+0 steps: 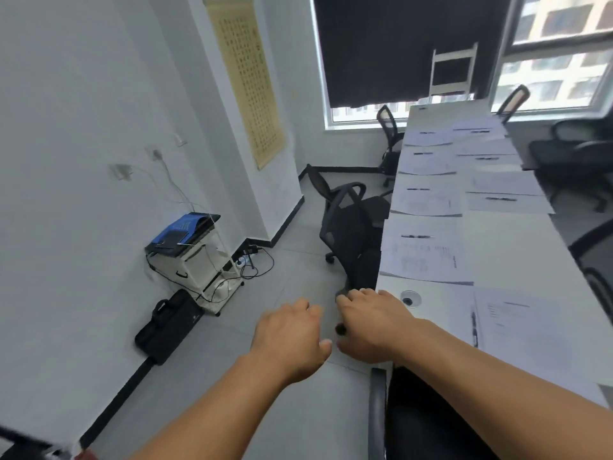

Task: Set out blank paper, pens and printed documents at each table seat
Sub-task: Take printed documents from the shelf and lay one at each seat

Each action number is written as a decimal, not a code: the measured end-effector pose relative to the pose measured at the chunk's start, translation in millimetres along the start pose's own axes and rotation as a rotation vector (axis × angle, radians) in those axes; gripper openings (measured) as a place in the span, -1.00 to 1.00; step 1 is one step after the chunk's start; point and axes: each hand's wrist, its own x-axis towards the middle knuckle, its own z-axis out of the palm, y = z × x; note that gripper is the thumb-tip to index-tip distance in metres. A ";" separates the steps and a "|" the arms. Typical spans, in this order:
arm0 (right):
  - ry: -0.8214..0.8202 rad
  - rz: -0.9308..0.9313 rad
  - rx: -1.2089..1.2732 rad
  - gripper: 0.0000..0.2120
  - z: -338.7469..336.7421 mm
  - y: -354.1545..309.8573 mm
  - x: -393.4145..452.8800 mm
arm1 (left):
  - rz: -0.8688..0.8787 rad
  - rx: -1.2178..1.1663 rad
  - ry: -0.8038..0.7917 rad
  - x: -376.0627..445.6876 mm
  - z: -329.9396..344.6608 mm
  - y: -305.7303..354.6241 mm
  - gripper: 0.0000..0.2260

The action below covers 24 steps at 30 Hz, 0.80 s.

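Both hands out over the near left corner of the table (517, 247). Left hand (292, 340) off the edge, above the floor, palm down, fingers loosely bent, holding nothing. Right hand (371, 327) at the table corner, fingers curled; a dark pen tip (340, 329) poking out below the knuckles, apparently gripped, though the grip itself hidden. Just right of that hand, a cable hole (410, 298) in the tabletop. Nearest seat: a printed sheet (520, 323) with a pen (475, 328) lying along its left side. Further up the left edge, more sheets (428, 250) in a row, each with a pen across its top; a matching row (504, 185) down the right edge. Black chair (351, 234) tilted against the table's left side, others beyond. By the wall, a white cart (195, 263) with a blue folder on top, and a black bag (169, 323) on the floor beside it.
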 end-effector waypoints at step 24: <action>-0.237 0.786 0.118 -0.56 50.9 147.9 30.8 | 0.785 -0.026 -0.143 242.7 38.1 93.3 -0.48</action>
